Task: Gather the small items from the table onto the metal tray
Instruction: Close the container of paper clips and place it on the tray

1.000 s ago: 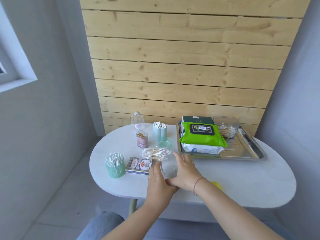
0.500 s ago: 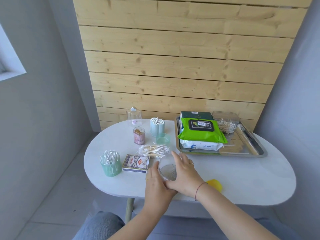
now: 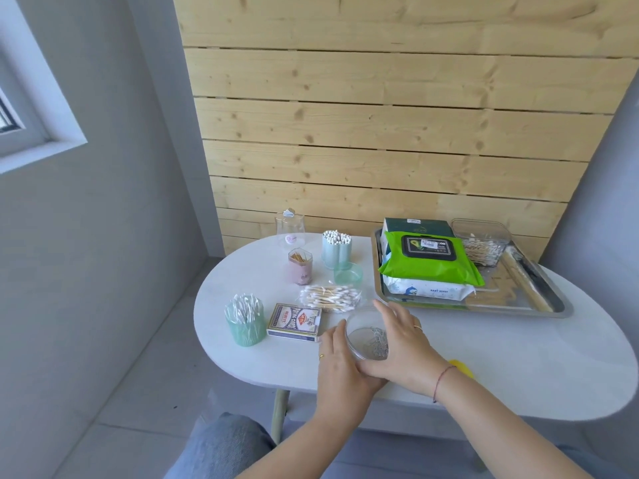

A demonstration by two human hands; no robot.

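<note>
your left hand (image 3: pixel 340 366) and right hand (image 3: pixel 403 347) cup a clear round dish (image 3: pixel 368 335) of paper clips, fingers gently spread along its sides. just beyond your fingertips lie one card deck (image 3: pixel 294 321) and one bag of cotton swabs (image 3: pixel 330 299); two swab cups stand farther left. the metal tray (image 3: pixel 532 299), beyond your right fingers, holds two wipe packs.

Two hands, the left hand (image 3: pixel 340 364) and the right hand (image 3: pixel 404 347), cup a clear round box (image 3: pixel 366 335) of paper clips beside the metal tray (image 3: pixel 539 302).
</note>
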